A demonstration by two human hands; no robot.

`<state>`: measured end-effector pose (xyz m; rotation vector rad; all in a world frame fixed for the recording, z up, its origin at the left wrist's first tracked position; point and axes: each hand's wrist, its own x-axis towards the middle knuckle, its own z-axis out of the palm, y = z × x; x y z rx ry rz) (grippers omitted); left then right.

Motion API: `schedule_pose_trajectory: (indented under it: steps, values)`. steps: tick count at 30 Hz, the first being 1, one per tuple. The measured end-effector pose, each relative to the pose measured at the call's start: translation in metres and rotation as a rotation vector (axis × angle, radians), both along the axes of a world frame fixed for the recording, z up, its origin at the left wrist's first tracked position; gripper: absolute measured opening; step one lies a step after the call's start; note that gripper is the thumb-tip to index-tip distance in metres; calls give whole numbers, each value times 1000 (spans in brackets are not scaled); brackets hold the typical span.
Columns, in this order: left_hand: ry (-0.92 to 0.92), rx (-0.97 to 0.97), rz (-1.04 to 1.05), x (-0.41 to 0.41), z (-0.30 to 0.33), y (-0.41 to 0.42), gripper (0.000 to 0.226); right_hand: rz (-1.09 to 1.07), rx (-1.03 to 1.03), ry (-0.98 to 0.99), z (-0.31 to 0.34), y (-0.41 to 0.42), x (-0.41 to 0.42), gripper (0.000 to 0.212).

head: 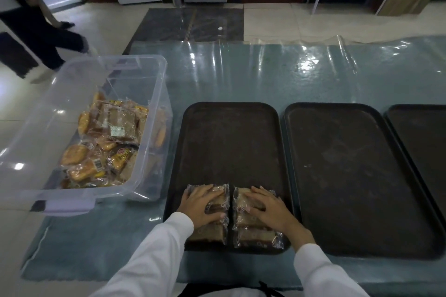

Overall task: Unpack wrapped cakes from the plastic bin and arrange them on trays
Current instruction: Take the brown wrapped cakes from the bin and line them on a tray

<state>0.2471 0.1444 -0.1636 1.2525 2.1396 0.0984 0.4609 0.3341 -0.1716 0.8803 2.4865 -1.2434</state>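
Note:
Two wrapped brown cakes lie side by side at the near end of the left dark tray. My left hand rests flat on the left cake, fingers spread. My right hand lies flat on the right cake in the same way. A clear plastic bin stands to the left of the tray, holding several wrapped cakes in brown and golden colours.
A second dark tray sits to the right of the first, and a third tray shows at the right edge. The table has a blue cloth under clear plastic. A person's legs are on the floor at far left.

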Motion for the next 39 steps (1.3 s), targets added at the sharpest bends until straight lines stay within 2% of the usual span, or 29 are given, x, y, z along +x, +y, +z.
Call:
schedule_pose_trajectory:
  steps: [4, 9, 12, 16, 23, 28, 31, 39]
  values:
    - [13, 37, 30, 6, 10, 0, 72, -47, 23, 28, 14, 3, 0, 51]
    - [47, 174, 99, 10, 37, 1, 50, -146, 21, 203, 32, 9, -2, 32]
    - [49, 265, 150, 13, 65, 0, 30, -182, 19, 282, 50, 12, -9, 25]
    - [96, 403, 206, 16, 110, -4, 19, -193, -15, 384, 76, 14, -26, 18]
    - [200, 625, 246, 4, 182, -23, 20, -163, -47, 529, 130, 9, -74, 17]
    - [349, 750, 191, -21, 218, -41, 17, -115, -27, 606, 169, -8, -113, 16]
    - [407, 771, 149, -44, 229, -56, 17, -107, -31, 643, 190, -24, -137, 16]
    - [359, 737, 196, -120, 228, -101, 23, -79, -22, 700, 230, -73, -208, 16]
